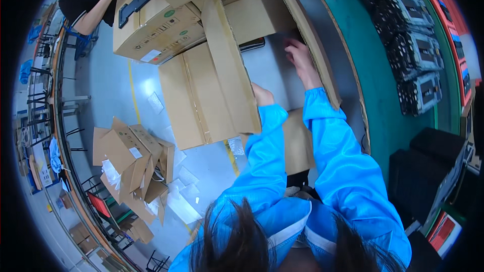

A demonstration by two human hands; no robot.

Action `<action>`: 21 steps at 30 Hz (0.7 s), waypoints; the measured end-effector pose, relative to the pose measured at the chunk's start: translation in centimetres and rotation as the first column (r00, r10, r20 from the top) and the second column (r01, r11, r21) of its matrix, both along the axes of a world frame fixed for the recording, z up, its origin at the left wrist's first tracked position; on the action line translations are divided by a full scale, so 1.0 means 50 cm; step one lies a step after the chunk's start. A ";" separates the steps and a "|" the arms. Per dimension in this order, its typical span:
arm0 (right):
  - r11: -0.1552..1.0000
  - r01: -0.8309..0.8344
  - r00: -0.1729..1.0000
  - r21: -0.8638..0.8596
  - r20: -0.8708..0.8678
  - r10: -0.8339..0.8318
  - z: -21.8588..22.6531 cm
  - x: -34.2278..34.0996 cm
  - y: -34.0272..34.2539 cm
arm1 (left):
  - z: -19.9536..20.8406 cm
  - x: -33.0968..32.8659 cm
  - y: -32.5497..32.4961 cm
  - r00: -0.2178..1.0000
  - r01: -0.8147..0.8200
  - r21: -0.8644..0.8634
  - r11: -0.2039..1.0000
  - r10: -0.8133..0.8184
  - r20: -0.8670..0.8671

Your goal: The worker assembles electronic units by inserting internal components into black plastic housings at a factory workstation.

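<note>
Both my arms, in shiny blue sleeves, reach into an open cardboard box [227,60] with raised flaps. My right hand [301,59] is inside, close to the right flap [315,45]. Its fingers are loosely bent and apart, with nothing visible in them. The left flap covers most of my left hand [263,94]; only the part by the wrist shows, its fingers hidden. Between the hands lies a smooth pale grey surface [275,68]; I cannot tell whether it is a sheet or the box's bottom. A flat black item [252,45] shows beyond the left flap.
A closed carton [159,27] with a black bracket-like part [136,6] on top stands far left, beside another person's arm [98,12]. Flattened cardboard and scraps [136,163] litter the floor. On the right, a green bench [373,70] carries stacked black-and-silver frames [421,50]; black bins [426,171] stand nearer.
</note>
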State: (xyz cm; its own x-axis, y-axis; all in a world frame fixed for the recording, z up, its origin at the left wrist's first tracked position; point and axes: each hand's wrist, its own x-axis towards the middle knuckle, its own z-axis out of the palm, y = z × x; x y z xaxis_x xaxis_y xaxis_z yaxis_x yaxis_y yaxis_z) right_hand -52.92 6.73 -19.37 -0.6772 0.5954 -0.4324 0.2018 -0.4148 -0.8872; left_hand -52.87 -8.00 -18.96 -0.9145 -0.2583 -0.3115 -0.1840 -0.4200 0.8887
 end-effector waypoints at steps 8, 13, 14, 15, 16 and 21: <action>0.960 -0.215 0.967 0.181 0.179 0.183 -0.110 -0.107 -0.004 | -0.276 -0.211 -0.016 0.985 0.165 -0.529 0.832 -0.170 0.039; 0.952 -0.093 0.988 0.291 0.147 0.051 -0.159 -0.132 0.026 | -0.373 -0.203 0.058 0.975 -0.009 -0.395 0.919 -0.079 -0.208; 0.952 -0.092 0.987 0.290 0.153 0.049 -0.173 -0.156 0.050 | -0.388 -0.256 0.044 0.996 0.065 -0.129 0.989 -0.073 -0.058; 0.892 -0.153 0.984 0.425 0.145 0.100 -0.187 -0.186 0.075 | -0.412 -0.312 0.030 0.990 0.092 0.154 0.984 -0.106 0.090; 0.829 -0.204 0.978 0.520 0.080 0.191 -0.169 -0.249 0.031 | -0.387 -0.388 -0.052 0.976 0.059 0.375 0.925 -0.132 0.174; 0.777 -0.255 0.966 0.576 0.120 0.228 -0.255 -0.237 0.042 | -0.431 -0.299 -0.023 0.986 0.022 0.480 0.877 -0.098 0.134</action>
